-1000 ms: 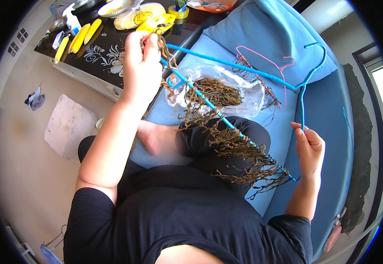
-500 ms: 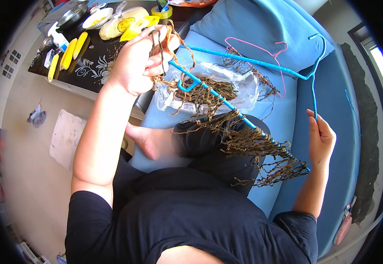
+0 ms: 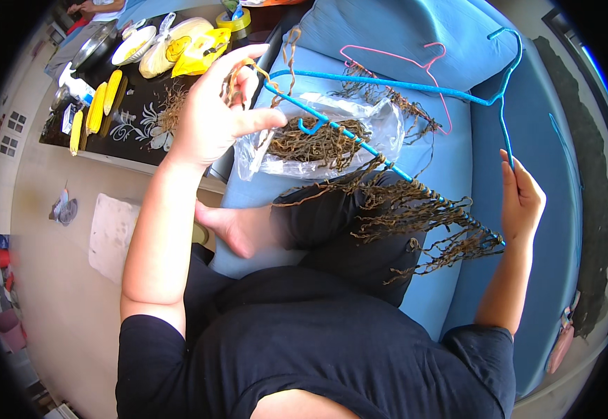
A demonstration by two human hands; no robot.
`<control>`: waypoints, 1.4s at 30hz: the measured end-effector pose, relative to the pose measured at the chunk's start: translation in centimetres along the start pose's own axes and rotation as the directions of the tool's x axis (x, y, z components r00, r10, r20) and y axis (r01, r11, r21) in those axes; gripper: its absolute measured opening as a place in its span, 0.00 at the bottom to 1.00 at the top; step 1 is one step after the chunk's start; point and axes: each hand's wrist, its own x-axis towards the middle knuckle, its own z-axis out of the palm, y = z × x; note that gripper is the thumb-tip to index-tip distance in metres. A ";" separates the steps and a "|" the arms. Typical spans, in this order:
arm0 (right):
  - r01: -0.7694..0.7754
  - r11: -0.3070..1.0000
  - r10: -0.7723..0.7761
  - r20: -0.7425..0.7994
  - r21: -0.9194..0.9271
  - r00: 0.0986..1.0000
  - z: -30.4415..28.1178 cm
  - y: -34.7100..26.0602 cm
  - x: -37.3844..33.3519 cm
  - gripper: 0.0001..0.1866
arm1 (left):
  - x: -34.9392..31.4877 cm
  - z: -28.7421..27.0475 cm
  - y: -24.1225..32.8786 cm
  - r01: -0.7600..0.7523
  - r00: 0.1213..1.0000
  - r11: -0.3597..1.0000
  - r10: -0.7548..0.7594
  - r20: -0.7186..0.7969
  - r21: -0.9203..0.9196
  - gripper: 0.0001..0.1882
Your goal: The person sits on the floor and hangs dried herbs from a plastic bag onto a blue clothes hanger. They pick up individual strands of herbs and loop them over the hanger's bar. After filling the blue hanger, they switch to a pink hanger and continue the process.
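Observation:
A blue clothes hanger [image 3: 387, 82] is held up in front of me, tilted, its hook at the upper right. My right hand [image 3: 525, 202] is closed around its right side. Brown dried, twisted vegetable strips [image 3: 405, 209] hang bunched along the lower bar. My left hand [image 3: 209, 115] is at the hanger's left corner. Its fingers curl around a dried strip [image 3: 246, 64] that runs to the hanger, while the thumb stands apart. Behind the bar, a clear plastic bag [image 3: 255, 157] lies open on the sofa with a heap of similar strips [image 3: 318, 143] inside.
A pink hanger [image 3: 398, 56] with dried strips lies on the blue sofa [image 3: 450, 300]. To the left, a dark table [image 3: 126, 112] bears corn cobs [image 3: 96, 109], a white bowl [image 3: 134, 46], a yellow bag [image 3: 200, 52] and tape [image 3: 234, 21]. Another person [image 3: 98, 8] is at the upper left.
My left thumb has swung away from the fingers, and the strips bunched at that hand have thinned to a strand or so. The right hand still grips the hanger, which has shifted slightly.

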 end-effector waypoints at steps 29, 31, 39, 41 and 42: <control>0.120 0.971 -0.139 -0.080 -0.207 0.987 -0.6 1.9 -0.6 0.09 | 1.3 -2.6 -1.0 0.038 0.824 0.704 -0.423 -0.376 -0.709 0.10; 0.126 0.973 -0.144 -0.081 -0.195 0.986 -0.8 1.8 -0.5 0.09 | 1.5 -2.9 -1.4 0.042 0.802 0.677 -0.461 -0.379 -0.734 0.10; 0.021 0.973 -0.030 -0.035 -0.230 0.999 -1.2 0.8 0.0 0.09 | 0.9 -3.0 -1.9 -0.117 0.861 0.623 -0.325 -0.392 -0.774 0.11; 0.001 0.977 -0.012 -0.048 -0.214 0.999 -1.2 1.3 0.0 0.10 | 1.1 -1.4 -0.1 -0.134 0.810 0.742 -0.300 -0.504 -0.657 0.12; -0.006 0.979 -0.005 -0.051 -0.205 0.999 -1.2 1.5 -0.1 0.10 | 1.0 -1.5 0.3 -0.122 0.811 0.709 -0.332 -0.482 -0.695 0.13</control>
